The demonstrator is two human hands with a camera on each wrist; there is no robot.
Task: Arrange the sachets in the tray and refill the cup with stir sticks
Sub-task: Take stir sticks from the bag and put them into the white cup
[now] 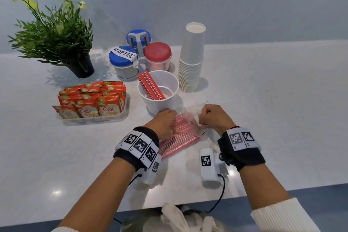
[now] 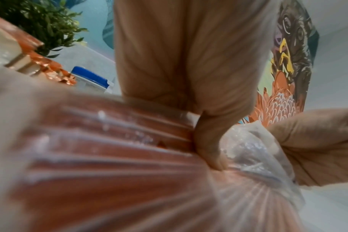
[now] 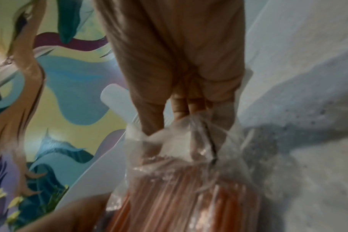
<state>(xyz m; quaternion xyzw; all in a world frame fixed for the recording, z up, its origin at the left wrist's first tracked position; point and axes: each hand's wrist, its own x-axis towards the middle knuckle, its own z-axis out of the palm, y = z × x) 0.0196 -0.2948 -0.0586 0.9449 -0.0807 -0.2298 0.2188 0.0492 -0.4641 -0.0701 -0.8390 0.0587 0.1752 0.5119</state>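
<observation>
both hands grip the clear bag of stir sticks [image 1: 178, 135] on the table [image 1: 263, 100]: left hand [image 1: 165, 122] its body, right hand [image 1: 214, 117] its mouth.

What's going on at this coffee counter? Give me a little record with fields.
Left hand: holds down the bag of stir sticks on the counter
Right hand: pinches the bag's clear open end
White cup: a few red stir sticks inside, leaning
Tray: Coffee-mate sachets in upright rows
Nearby: stack of paper cups, coffee jar, potted plant
</observation>
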